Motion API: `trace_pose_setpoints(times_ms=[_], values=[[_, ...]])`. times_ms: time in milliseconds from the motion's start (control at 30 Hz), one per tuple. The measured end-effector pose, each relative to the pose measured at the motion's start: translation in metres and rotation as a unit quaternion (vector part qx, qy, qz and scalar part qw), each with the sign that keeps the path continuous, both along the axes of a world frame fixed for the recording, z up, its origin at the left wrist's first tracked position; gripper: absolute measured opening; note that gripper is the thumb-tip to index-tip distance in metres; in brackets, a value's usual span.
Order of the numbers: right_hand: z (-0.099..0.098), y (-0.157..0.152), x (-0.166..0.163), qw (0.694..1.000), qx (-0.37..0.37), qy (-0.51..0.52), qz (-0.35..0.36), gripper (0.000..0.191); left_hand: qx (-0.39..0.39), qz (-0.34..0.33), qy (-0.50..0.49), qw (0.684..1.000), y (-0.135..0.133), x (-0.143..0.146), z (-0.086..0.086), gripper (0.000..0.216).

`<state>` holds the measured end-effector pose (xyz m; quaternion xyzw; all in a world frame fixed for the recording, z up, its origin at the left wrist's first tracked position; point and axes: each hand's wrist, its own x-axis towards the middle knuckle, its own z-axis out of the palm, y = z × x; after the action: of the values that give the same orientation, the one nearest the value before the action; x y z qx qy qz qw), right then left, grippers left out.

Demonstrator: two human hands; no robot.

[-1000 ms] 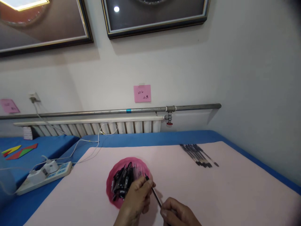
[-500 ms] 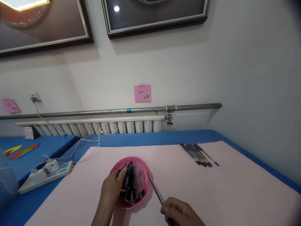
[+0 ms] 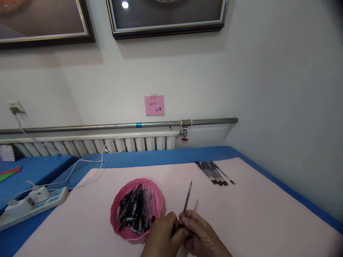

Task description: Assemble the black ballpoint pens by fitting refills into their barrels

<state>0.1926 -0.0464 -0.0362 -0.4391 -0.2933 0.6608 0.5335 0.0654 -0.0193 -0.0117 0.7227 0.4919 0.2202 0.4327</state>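
In my right hand (image 3: 198,232) is a slim pen refill (image 3: 188,198), pinched between thumb and fingers with its tip pointing up. My left hand (image 3: 163,235) is closed right beside it, thumb close to the right fingers. A dark piece shows between the two hands at the refill's lower end; its kind is mostly hidden. To the left stands a pink scalloped bowl (image 3: 114,217), holding many black pen parts (image 3: 131,208) and clear pen barrels (image 3: 148,201). Several dark refills (image 3: 214,173) lie side by side at the far right of the pink sheet.
The pink sheet (image 3: 257,210) covers a blue-clothed table (image 3: 171,154). A white power strip (image 3: 34,207) with plugs and thin white cables lies at the left. Behind the table are a white radiator (image 3: 139,144) and a metal pipe (image 3: 120,126) along the wall.
My left hand has left the bowl and moved right to meet my right hand. The refill has swung from leaning toward the bowl to pointing up. The view has shifted rightward.
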Motion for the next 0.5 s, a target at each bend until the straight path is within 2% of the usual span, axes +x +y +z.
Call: trace_pose_setpoints(times_ms=[67, 167, 300, 400, 500], values=[[-0.005, 0.002, 0.004, 0.999, 0.012, -0.03, 0.0, 0.033, 0.014, -0.005, 0.029, 0.999, 0.0, -0.001, 0.002, 0.017], [-0.006, 0.002, 0.009, 0.997, 0.04, -0.072, 0.004, 0.031, -0.042, -0.03, 0.005, 0.999, -0.003, -0.002, 0.009, 0.018], [0.004, -0.002, 0.01, 0.996, 0.061, -0.055, 0.026, 0.029, -0.155, -0.074, -0.109, 0.979, -0.006, -0.002, 0.016, 0.025], [0.014, -0.005, 0.007, 0.997, 0.068, -0.027, 0.027, 0.027, -0.219, -0.1, -0.197, 0.95, -0.006, -0.003, 0.015, 0.04], [0.021, -0.004, 0.007, 0.997, 0.071, 0.003, 0.026, 0.026, -0.258, -0.087, -0.258, 0.927, -0.005, -0.003, 0.01, 0.053]])
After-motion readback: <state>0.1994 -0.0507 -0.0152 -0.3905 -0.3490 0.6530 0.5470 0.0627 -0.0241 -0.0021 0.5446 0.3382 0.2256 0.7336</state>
